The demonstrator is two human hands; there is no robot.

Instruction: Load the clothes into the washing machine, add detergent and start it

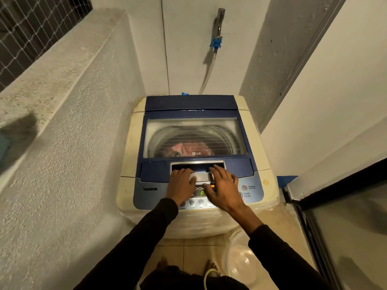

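Observation:
A cream and blue top-loading washing machine [134, 164] stands in a narrow alcove with its glass lid [240, 135] down. Pink and red clothes [188, 148] show through the glass inside the drum. My left hand [181, 186] and my right hand [225, 188] both lie flat over the silver lid handle [202, 176] and the control panel, fingers straight and reaching into the handle recess. The panel display [202, 193] glows green between my hands. The power and start/pause buttons [244, 190] sit to the right of my right hand.
A tap with a blue hose fitting [216, 41] hangs on the back wall. A clear plastic tub [240, 266] stands on the tiled floor at the machine's front right. Rough walls close in left and right; a sliding glass door [345, 237] is at the right.

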